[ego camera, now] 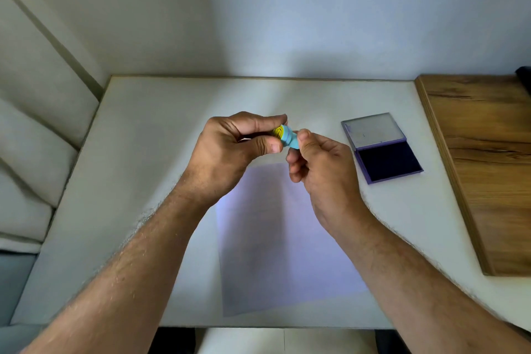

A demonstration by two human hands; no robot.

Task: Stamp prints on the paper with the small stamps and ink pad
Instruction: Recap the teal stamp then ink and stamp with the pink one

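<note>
A small light-blue stamp (pixel 288 138) with a yellow end is held in the air above the table, between both hands. My left hand (pixel 232 149) pinches its yellow end between thumb and forefinger. My right hand (pixel 319 164) grips the blue body with thumb and curled fingers. Below the hands a white sheet of paper (pixel 281 238) lies flat on the white table (pixel 138 152); I see no prints on it. The purple ink pad (pixel 389 161) lies open to the right, its lid folded back and the dark pad facing up.
A wooden board (pixel 488 167) lies along the table's right side, beyond the ink pad. A cushioned seat (pixel 34 123) runs along the left. A wall stands behind the table's far edge.
</note>
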